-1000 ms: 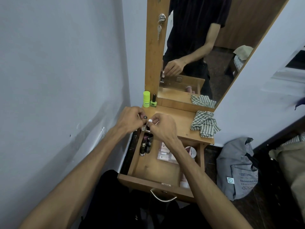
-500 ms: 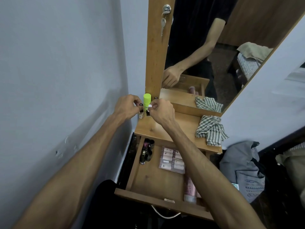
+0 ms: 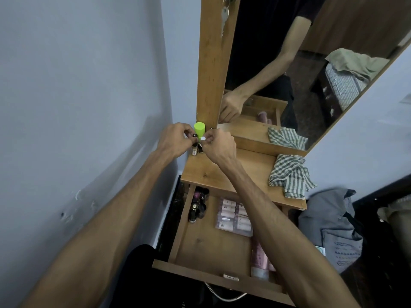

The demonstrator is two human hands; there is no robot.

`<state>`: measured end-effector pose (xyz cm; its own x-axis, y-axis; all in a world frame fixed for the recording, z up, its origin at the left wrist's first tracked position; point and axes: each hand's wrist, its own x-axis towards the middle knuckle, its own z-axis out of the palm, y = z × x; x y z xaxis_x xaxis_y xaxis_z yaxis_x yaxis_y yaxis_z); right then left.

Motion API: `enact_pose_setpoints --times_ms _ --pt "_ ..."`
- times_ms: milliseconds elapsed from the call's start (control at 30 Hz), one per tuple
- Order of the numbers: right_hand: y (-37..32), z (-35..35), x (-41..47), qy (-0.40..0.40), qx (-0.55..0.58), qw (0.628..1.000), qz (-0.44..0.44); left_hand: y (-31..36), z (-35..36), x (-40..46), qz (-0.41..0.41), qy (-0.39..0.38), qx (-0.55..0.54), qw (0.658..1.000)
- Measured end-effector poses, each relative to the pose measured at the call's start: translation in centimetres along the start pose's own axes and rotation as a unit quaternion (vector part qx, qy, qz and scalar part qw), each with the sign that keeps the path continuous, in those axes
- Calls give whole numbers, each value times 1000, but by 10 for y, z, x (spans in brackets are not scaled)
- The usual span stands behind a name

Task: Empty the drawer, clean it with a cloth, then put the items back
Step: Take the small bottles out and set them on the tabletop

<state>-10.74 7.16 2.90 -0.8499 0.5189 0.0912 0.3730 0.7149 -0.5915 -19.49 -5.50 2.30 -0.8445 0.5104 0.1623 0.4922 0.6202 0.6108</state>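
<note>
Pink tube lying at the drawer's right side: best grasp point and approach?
Probably pinch the pink tube across its mid body from above. It lies flat along the drawer floor close to the right wall, cap toward the front, so a side approach looks blocked. The right forearm hides its right edge.

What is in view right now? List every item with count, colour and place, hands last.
small bottles: at least two, dark-capped, held at the shelf's back left corner
green container: one, lime, upright behind the hands
checked cloth: one, green and white, right side of the shelf
drawer: one, wooden, pulled open
dark bottles: several, drawer's back left
pink sachets: one pack, drawer's middle
pink tube: one, drawer's right side
key: one, metal, hanging on the mirror frame
grey bag: one, on the floor at right
left hand: pinching a bottle
right hand: pinching a white-capped bottle
</note>
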Motion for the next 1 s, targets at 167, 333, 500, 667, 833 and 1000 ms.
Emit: enact_pose_setpoints --times_ms 167,333,500,667,833,1000 --pt "1 2 -1 4 13 1000 5 -1 1 -1 1 6 -2 1000" --pt "2 2 -4 7 19 1000 3 -1 1 -5 -4 1 -6 1000" --pt "6 -3 -15 25 26 999 4 -2 3 -15 -6 10 5 1000" --pt "16 -7 -38 31 40 999 3 -4 5 -38 -25 42 -21 999" --pt "27 0 -73 18 56 998 -1 1 11 -82 -24 41 -29 998" --pt "41 15 -119 8 64 998 12 -1 26 -125 28 -11 -26 999"
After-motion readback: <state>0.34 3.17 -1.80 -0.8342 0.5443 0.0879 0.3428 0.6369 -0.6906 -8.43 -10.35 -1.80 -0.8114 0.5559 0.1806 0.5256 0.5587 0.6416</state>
